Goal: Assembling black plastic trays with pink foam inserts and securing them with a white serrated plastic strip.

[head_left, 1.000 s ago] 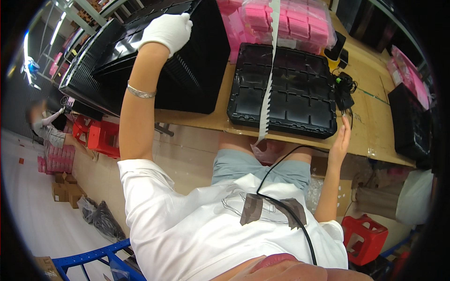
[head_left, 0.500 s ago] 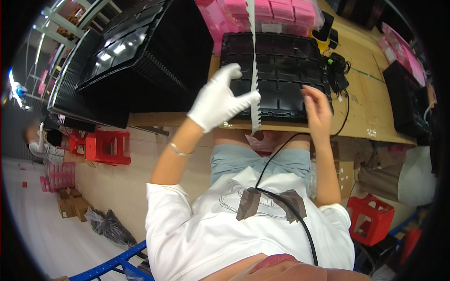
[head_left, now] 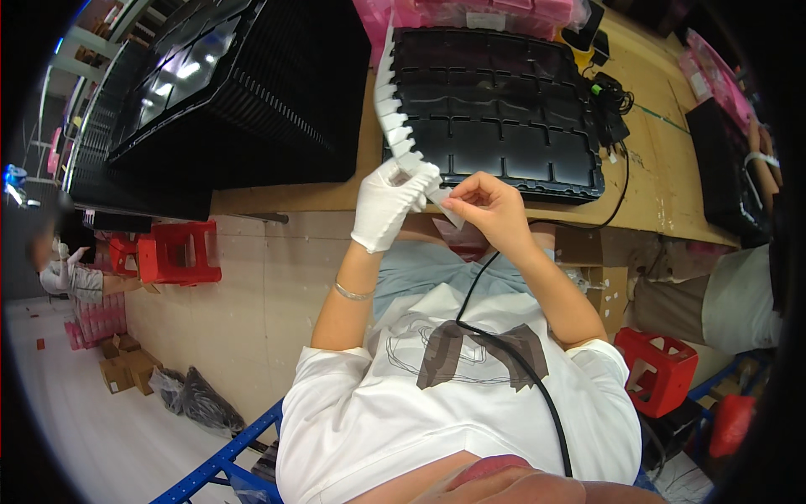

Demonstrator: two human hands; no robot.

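A long white strip (head_left: 389, 107) with a notched edge runs along the left side of a black compartmented tray (head_left: 504, 160) on the cardboard-covered bench. My left hand (head_left: 383, 208), in a white glove, is closed around the strip near its lower end. The bare right hand (head_left: 497, 210) pinches that lower end between thumb and fingertips, just right of the glove. Both hands meet at the bench's near edge, in front of the tray. Part of the strip is hidden under the gloved fingers.
A tall stack of black trays (head_left: 294, 118) stands to the left. Pink bagged packs (head_left: 495, 15) lie behind the tray. A black cable (head_left: 620, 181) and adapter are at its right. Another person's hand (head_left: 760, 151) is by a black box at far right. Red stools (head_left: 180, 252) stand below.
The gloved left hand has closed on the strip, and my right hand has come left to pinch its end. The strip has swung from across the tray to its left side.
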